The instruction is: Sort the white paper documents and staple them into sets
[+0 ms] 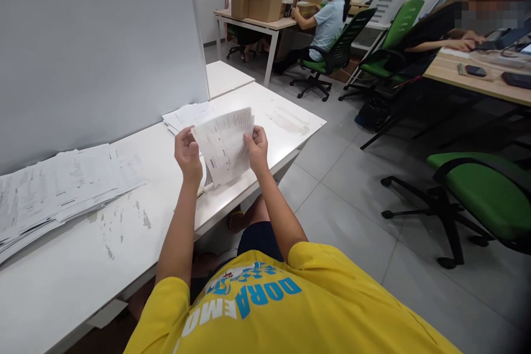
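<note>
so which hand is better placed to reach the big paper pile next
Probably the left hand: it is at the left edge of the held paper, nearer the big paper pile. The right hand is at the opposite edge, farther away.

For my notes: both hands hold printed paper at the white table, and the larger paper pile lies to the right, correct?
Not quite: the larger paper pile lies to the left, as the head view shows. The left hand and right hand do hold printed paper at the white table.
</note>
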The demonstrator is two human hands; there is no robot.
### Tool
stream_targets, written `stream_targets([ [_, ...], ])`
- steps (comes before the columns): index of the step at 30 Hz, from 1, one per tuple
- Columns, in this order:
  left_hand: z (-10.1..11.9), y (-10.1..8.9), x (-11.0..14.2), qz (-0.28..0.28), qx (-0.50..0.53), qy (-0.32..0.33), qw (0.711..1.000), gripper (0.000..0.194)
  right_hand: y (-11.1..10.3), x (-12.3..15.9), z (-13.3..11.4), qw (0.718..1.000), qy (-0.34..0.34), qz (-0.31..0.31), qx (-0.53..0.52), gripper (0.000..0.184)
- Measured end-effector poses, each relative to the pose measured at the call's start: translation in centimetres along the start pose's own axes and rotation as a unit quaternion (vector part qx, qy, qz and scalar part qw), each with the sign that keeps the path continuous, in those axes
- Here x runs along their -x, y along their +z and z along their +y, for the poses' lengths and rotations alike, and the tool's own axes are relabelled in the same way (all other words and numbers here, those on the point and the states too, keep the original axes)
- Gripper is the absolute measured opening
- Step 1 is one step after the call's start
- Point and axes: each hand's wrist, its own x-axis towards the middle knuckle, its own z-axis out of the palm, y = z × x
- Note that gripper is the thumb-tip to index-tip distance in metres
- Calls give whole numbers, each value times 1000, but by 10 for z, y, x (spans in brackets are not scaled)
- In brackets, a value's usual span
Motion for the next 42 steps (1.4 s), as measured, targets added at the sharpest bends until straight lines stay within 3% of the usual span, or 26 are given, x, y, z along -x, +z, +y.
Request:
stream_targets([
  [2, -2, -6, 1, -92, 12, -62, 994, 67, 3, -5, -16, 1000, -21, 18, -12, 36],
  [4, -2, -11, 7, -138, 3, -134, 981, 64, 2, -6, -31, 999, -30, 18, -27, 37],
  [7, 4, -11, 18, -69, 26, -173, 982, 52, -7, -2, -48, 997, -3, -59, -53, 49],
  [9, 11, -8, 21, -26, 64, -155, 985, 47, -15, 3, -55, 988, 47, -139, -55, 54],
  [11, 19, -5, 20, -18, 92, -142, 986, 44, -24, 8, -57, 977, 93, -186, -49, 52],
  [17, 32, -10, 26, -2, 117, -149, 982, 37, -43, 41, -51, 959, 168, -209, -90, 51],
  [20, 44, -26, 41, -6, 165, -203, 965, 46, -48, 74, -55, 932, 247, -216, -157, 59],
  [24, 66, -51, 57, -63, 257, -315, 912, 63, -41, 121, -66, 856, 353, -253, -279, 63],
  [26, 73, -58, 64, -80, 276, -340, 896, 64, -33, 138, -71, 822, 393, -261, -320, 60],
  [29, 79, -63, 75, -55, 301, -358, 882, 60, -20, 156, -76, 782, 444, -254, -356, 55],
  [33, 90, -67, 96, 18, 320, -390, 863, 52, -9, 176, -75, 757, 490, -214, -376, 50],
  [36, 106, -74, 110, 67, 326, -407, 851, 52, -7, 192, -70, 743, 517, -224, -361, 52],
  [39, 119, -86, 123, 56, 310, -414, 854, 57, -10, 199, -68, 740, 515, -288, -324, 56],
  [42, 118, -101, 135, 30, 259, -441, 859, 57, -19, 189, -69, 725, 486, -410, -265, 56],
])
